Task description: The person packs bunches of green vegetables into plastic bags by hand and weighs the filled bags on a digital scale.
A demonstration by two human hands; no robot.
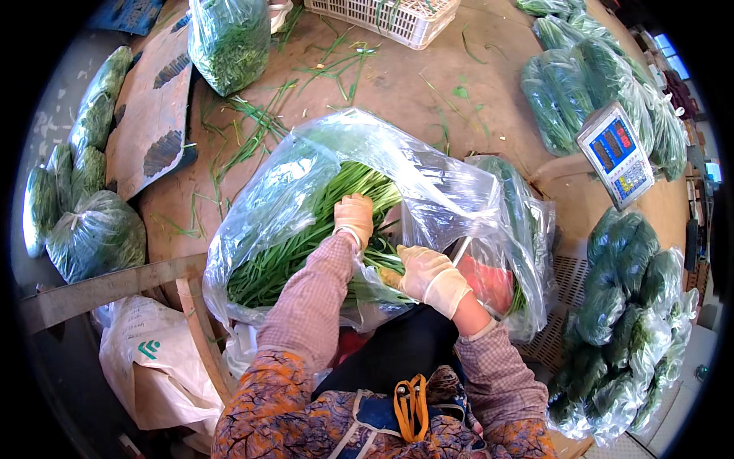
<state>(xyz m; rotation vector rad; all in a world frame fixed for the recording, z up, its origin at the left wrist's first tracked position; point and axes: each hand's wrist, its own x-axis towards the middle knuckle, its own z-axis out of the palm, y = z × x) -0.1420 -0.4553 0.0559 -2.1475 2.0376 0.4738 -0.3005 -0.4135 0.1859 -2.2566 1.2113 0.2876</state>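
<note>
A large clear plastic bag (264,199) lies spread in front of me with long green chives (275,264) inside it; their pale stem ends point to the upper right. My left hand (354,216), in a thin pale glove, is closed on the bunch near the stems. Just to its right, my right hand (432,277), gloved too, has its fingers curled round a smaller part of the chives at the bag's near side. Those fingertips are partly hidden among the leaves and plastic. Something red (487,281) shows through the plastic beside my right wrist.
Loose green leaves (256,126) are strewn over the brown tabletop (417,99). A digital scale display (615,155) stands at the right, near bagged greens (627,306). A white crate (405,21) is at the far side. More bagged greens (99,233) lie left, beyond a wooden rail (122,289).
</note>
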